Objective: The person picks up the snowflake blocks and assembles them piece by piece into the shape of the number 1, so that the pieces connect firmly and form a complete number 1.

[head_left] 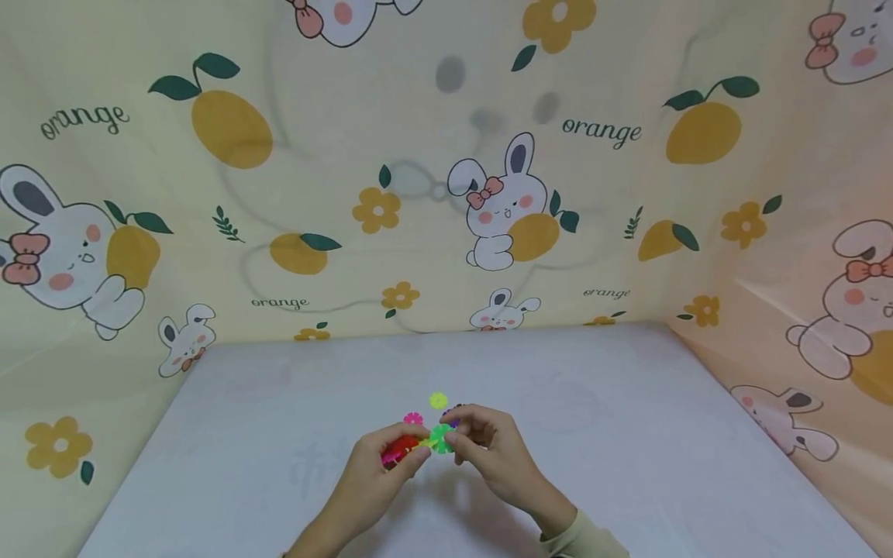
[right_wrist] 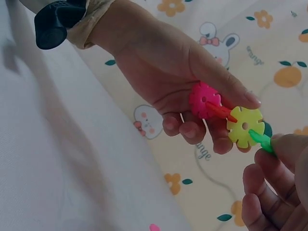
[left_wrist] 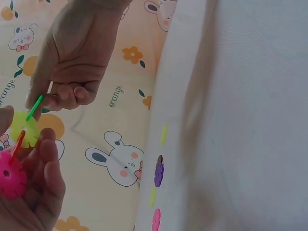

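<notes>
My left hand (head_left: 370, 473) holds a short chain of notched plastic interlocking discs. In the left wrist view the chain has a pink disc (left_wrist: 12, 175), a red disc (left_wrist: 18, 144) seen edge-on and a yellow disc (left_wrist: 24, 129). Thumb and fingers pinch the yellow one. My right hand (head_left: 505, 461) pinches a green disc (head_left: 443, 439) between thumb and index finger. In the right wrist view the green disc stands crosswise at the yellow disc's edge, by its slots; the right fingertips cover its far part.
Loose discs lie on the white-covered table (head_left: 628, 434) just beyond the hands: a yellow disc (head_left: 438, 400), a pink disc (head_left: 413, 418), and a purple disc (left_wrist: 159, 172) beside a brown disc (left_wrist: 160, 159). A rabbit-and-orange patterned curtain (head_left: 432, 263) rises behind the table.
</notes>
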Demonstrator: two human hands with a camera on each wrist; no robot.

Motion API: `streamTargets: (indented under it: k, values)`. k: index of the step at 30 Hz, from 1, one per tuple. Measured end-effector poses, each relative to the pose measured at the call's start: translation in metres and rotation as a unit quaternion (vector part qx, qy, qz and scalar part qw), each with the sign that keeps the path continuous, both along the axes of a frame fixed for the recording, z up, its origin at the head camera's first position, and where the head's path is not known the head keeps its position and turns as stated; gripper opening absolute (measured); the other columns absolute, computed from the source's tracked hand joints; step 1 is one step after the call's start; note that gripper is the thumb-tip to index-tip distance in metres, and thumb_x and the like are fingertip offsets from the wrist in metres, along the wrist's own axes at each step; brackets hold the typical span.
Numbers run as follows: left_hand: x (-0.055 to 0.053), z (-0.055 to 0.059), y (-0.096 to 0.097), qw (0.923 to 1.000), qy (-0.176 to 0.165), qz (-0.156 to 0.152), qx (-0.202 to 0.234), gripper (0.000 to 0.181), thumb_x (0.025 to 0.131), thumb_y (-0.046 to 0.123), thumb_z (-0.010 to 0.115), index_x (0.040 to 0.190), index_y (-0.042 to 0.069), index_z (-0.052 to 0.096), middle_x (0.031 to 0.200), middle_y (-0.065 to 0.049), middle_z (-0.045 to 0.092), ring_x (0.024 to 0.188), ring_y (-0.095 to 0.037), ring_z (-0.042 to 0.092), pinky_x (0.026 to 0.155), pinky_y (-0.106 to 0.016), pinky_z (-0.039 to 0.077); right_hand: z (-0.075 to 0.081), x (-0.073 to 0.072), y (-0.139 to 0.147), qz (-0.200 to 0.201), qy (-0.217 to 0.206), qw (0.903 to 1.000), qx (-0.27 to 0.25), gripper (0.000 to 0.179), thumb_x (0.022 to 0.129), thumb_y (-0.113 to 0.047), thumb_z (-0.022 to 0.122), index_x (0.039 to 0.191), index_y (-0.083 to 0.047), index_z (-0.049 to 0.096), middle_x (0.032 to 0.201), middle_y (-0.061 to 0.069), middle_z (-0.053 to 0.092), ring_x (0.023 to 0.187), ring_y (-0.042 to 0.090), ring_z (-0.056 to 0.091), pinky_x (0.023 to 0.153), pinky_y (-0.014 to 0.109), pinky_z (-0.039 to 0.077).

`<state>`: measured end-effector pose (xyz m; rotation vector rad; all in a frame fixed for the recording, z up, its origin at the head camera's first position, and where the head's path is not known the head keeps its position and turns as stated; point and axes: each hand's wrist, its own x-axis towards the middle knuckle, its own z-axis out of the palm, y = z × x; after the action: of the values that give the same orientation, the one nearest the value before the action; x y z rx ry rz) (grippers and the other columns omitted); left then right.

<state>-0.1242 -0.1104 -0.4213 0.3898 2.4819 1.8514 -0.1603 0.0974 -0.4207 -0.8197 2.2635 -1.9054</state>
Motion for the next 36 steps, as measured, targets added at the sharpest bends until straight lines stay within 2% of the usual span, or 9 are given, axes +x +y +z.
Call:
streamTargets:
  k: [4,7,12,16,24,26,29,33,36]
  values:
    - [0.001,0.001,0.0,1.0,0.008,0.004,-0.002,0.027,0.097,0.03,0.069,0.117,0.012,0.07,0.1,-0.01,0.071,0.073,-0.011,0.063,0.066,-0.026,0.058,-0.002,-0.001,0.0,0.0,-0.004,1.0,-0.007,0.018,0.097,-0.003,0.062,0.114,0.002,0.067,0.077,0.013,0.061,0.064,0.006,0.06,0.064,0.026,0.056]
    - [0.002,0.001,0.0,0.9994,0.025,0.014,-0.019,0.026,0.097,0.03,0.069,0.119,0.015,0.07,0.108,-0.008,0.072,0.075,-0.008,0.062,0.065,-0.022,0.056,-0.004,-0.001,-0.001,0.001,-0.013,0.9998,-0.017,0.018,0.097,-0.003,0.062,0.113,0.003,0.067,0.077,0.012,0.061,0.063,0.005,0.059,0.064,0.026,0.057]
    - [0.003,-0.003,0.003,0.9925,0.086,0.033,-0.08,0.03,0.094,0.033,0.073,0.122,0.02,0.068,0.113,0.002,0.072,0.077,-0.004,0.054,0.066,-0.018,0.048,-0.008,-0.001,-0.003,0.012,-0.036,0.9985,-0.039,0.021,0.096,-0.002,0.063,0.114,0.008,0.064,0.08,0.029,0.062,0.062,0.004,0.06,0.064,0.025,0.057]
    - [0.003,-0.006,0.004,0.9845,0.122,0.054,-0.114,0.032,0.088,0.032,0.079,0.118,0.027,0.069,0.102,0.01,0.071,0.078,-0.003,0.052,0.068,-0.019,0.047,-0.01,0.001,-0.007,0.018,-0.06,0.9968,-0.049,0.024,0.095,-0.002,0.063,0.115,0.011,0.061,0.083,0.034,0.064,0.062,0.004,0.061,0.064,0.022,0.057]
    - [0.004,-0.008,0.004,0.9772,0.137,0.08,-0.141,0.036,0.078,0.031,0.088,0.109,0.031,0.07,0.091,0.013,0.069,0.068,0.002,0.048,0.058,-0.017,0.04,-0.01,0.005,-0.011,0.021,-0.094,0.9936,-0.058,0.025,0.095,-0.003,0.065,0.113,0.014,0.06,0.082,0.01,0.072,0.061,0.004,0.063,0.064,0.021,0.057]
    - [0.005,-0.008,0.004,0.9761,0.137,0.084,-0.146,0.037,0.077,0.031,0.089,0.109,0.031,0.07,0.091,0.013,0.07,0.069,0.002,0.05,0.058,-0.017,0.039,-0.009,0.006,-0.012,0.024,-0.099,0.9928,-0.063,0.026,0.095,-0.003,0.065,0.113,0.014,0.059,0.081,0.006,0.073,0.061,0.004,0.063,0.064,0.021,0.057]
    - [0.005,-0.008,0.005,0.9745,0.142,0.088,-0.15,0.037,0.076,0.029,0.09,0.109,0.027,0.072,0.092,0.012,0.072,0.079,-0.001,0.059,0.062,-0.018,0.044,-0.01,0.006,-0.012,0.027,-0.107,0.9916,-0.067,0.028,0.095,-0.004,0.066,0.114,0.015,0.058,0.081,0.0,0.072,0.062,0.004,0.063,0.064,0.02,0.057]
    - [0.005,-0.008,0.006,0.9735,0.149,0.092,-0.147,0.037,0.075,0.026,0.09,0.108,0.022,0.075,0.091,0.01,0.074,0.08,-0.001,0.061,0.065,-0.018,0.048,-0.011,0.006,-0.013,0.032,-0.112,0.9907,-0.072,0.03,0.095,-0.004,0.067,0.114,0.017,0.057,0.081,-0.005,0.071,0.063,0.003,0.064,0.065,0.019,0.057]
    - [0.004,-0.008,0.006,0.9737,0.149,0.093,-0.145,0.035,0.075,0.025,0.09,0.107,0.021,0.076,0.09,0.01,0.074,0.077,0.001,0.059,0.063,-0.017,0.049,-0.012,0.006,-0.013,0.035,-0.107,0.9909,-0.074,0.028,0.095,-0.004,0.066,0.114,0.016,0.058,0.081,-0.003,0.071,0.063,0.003,0.064,0.065,0.019,0.057]
